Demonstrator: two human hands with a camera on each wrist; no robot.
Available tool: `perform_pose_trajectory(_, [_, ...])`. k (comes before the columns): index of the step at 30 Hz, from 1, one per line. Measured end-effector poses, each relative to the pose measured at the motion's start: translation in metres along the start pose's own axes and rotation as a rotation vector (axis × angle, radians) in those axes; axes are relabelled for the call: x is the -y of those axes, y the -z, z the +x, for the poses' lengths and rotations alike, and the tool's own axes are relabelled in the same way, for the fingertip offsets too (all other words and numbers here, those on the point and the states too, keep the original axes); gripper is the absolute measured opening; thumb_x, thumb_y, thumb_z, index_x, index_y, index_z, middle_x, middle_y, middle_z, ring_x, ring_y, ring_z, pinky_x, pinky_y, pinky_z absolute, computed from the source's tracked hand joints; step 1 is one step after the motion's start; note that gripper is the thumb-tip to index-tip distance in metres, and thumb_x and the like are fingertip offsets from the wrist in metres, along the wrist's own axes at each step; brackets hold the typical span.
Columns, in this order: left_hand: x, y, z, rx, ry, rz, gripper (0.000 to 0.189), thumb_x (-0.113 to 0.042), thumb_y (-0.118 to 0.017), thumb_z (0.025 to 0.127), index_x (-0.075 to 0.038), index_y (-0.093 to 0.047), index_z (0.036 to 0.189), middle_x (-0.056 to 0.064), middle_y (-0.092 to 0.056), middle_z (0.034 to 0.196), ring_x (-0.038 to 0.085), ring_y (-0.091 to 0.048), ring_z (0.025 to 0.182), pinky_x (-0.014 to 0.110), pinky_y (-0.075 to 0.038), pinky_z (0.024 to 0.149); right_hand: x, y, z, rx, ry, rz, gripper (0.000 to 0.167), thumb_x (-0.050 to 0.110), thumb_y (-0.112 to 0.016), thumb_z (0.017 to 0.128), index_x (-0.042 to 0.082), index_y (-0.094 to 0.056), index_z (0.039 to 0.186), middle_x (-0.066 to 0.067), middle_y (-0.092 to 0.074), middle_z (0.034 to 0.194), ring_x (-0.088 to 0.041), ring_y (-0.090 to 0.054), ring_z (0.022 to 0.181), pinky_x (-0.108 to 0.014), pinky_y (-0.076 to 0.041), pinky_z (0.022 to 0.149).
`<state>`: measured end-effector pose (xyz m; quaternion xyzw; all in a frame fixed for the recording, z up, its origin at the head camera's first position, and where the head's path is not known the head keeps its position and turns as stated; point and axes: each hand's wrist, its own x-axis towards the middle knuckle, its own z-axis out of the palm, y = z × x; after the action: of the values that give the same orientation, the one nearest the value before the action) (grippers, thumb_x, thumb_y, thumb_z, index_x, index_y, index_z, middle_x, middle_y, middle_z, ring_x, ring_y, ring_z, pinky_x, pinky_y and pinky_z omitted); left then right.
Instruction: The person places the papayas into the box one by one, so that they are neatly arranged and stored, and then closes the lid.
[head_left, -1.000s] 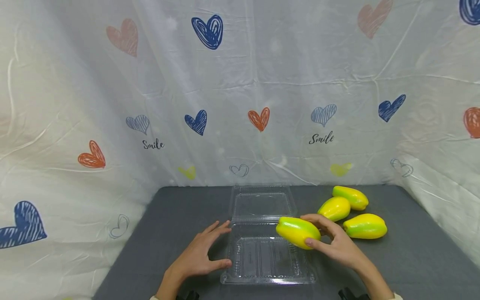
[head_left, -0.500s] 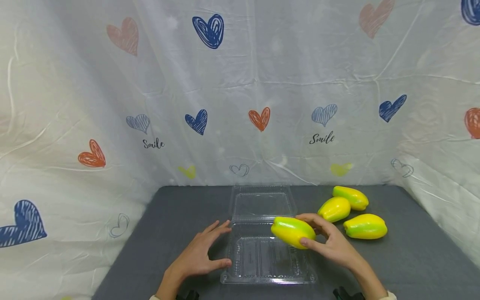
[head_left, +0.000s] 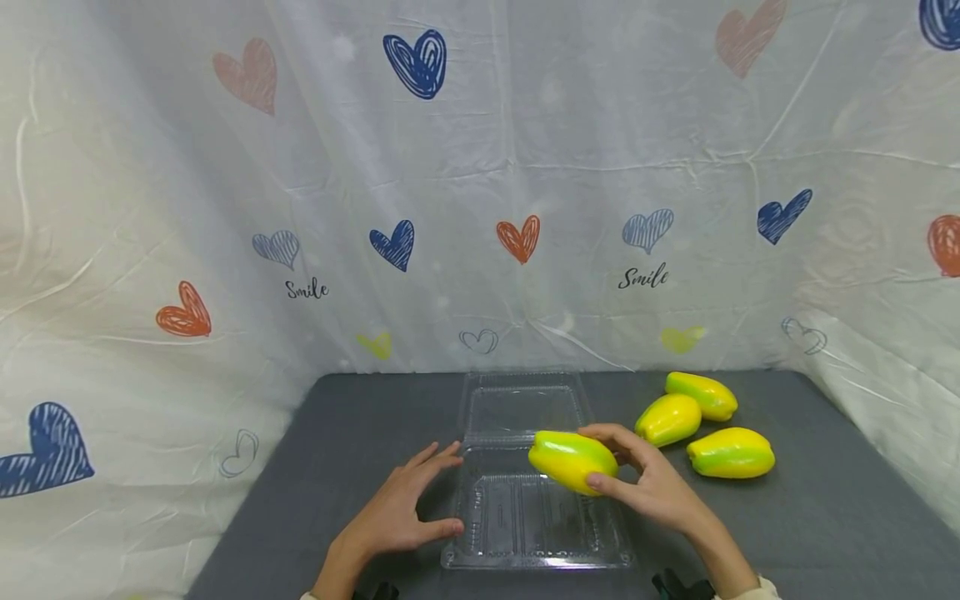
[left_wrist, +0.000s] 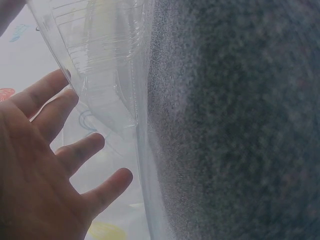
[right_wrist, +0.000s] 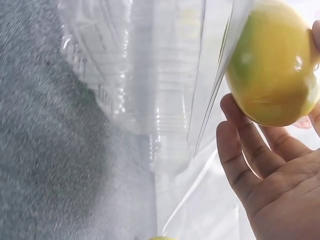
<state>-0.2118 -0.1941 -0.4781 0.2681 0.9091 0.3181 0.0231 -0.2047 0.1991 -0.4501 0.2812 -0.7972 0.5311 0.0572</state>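
Observation:
A yellow-green papaya is held by my right hand, thumb on the near side and fingers behind it. It hangs over the base of a clear plastic clamshell box, whose lid lies folded back. In the right wrist view the papaya is just above the box's rim, the fingertips under its end. My left hand is at the box's left side with fingers spread. The left wrist view shows fingertips right at the box wall.
Three more papayas lie at the back right of the grey table: one at the rear, one in the middle and one nearer. A white curtain printed with hearts hangs behind the table and along both sides.
My right hand has carried the papaya leftward, from the box's right edge to farther over its base. The left hand, the box and the other papayas have stayed put.

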Motion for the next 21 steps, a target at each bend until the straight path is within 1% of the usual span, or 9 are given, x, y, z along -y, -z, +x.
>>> perform_pose_trajectory(3, [0.0, 0.0, 0.0, -0.002, 0.002, 0.004, 0.079, -0.054, -0.078, 0.084, -0.028, -0.047, 0.153, -0.016, -0.03, 0.166, 0.035, -0.022, 0.158, 0.089, -0.019, 0.103, 0.001, -0.003, 0.002, -0.004, 0.0, 0.008, 0.049, 0.01, -0.073, 0.093, 0.016, -0.057, 0.139, -0.002, -0.068, 0.124, -0.011, -0.063, 0.098, -0.029, -0.054, 0.082])
perform_pose_trajectory(7, [0.0, 0.0, 0.001, -0.003, 0.001, 0.007, 0.079, -0.055, -0.077, 0.084, -0.029, -0.047, 0.153, -0.015, -0.031, 0.166, 0.035, -0.022, 0.158, 0.088, -0.02, 0.103, 0.003, -0.006, 0.005, -0.001, 0.008, 0.022, 0.05, 0.009, -0.073, 0.093, 0.019, -0.057, 0.139, -0.003, -0.067, 0.125, -0.011, -0.063, 0.099, -0.029, -0.054, 0.083])
perform_pose_trajectory(11, [0.0, 0.0, 0.001, -0.005, -0.004, 0.004, 0.079, -0.054, -0.077, 0.084, -0.028, -0.047, 0.153, -0.014, -0.031, 0.166, 0.036, -0.022, 0.157, 0.089, -0.02, 0.103, 0.004, -0.01, 0.009, 0.006, 0.019, 0.03, 0.05, 0.009, -0.073, 0.093, 0.021, -0.057, 0.139, -0.003, -0.067, 0.123, -0.012, -0.063, 0.099, -0.029, -0.053, 0.084])
perform_pose_trajectory(21, [0.0, 0.0, 0.001, -0.008, -0.009, 0.004, 0.079, -0.055, -0.077, 0.085, -0.028, -0.048, 0.152, -0.015, -0.031, 0.166, 0.036, -0.024, 0.157, 0.088, -0.02, 0.104, 0.009, -0.017, 0.017, 0.006, 0.042, 0.049, 0.05, 0.009, -0.073, 0.093, 0.016, -0.057, 0.139, -0.003, -0.068, 0.124, -0.013, -0.063, 0.099, -0.03, -0.054, 0.084])
